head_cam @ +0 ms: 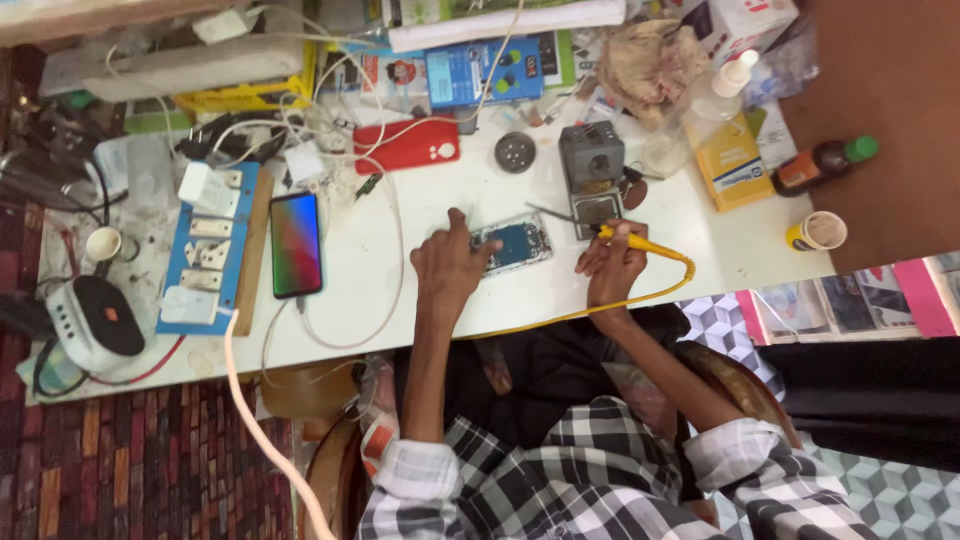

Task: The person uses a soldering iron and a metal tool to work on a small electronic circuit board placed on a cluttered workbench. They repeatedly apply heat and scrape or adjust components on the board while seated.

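Lighting: bright, even, overhead; soft short shadows on white worktable (440,300). Glare: lit rainbow-coloured phone screen (296,243). Focus: slightly soft overall, edges stretched.

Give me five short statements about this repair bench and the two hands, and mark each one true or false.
1. The left hand rests on the opened phone lying flat on the white table. True.
2. The right hand holds a red screwdriver. False: it holds a yellow-handled soldering iron with a yellow cord.
3. A phone with a lit, colourful screen lies beside the blue power strip. True.
4. The red phone case lies under the left hand. False: it lies further up the table, apart from both hands.
5. The brown bottle with a green cap stands upright. False: it lies on its side.
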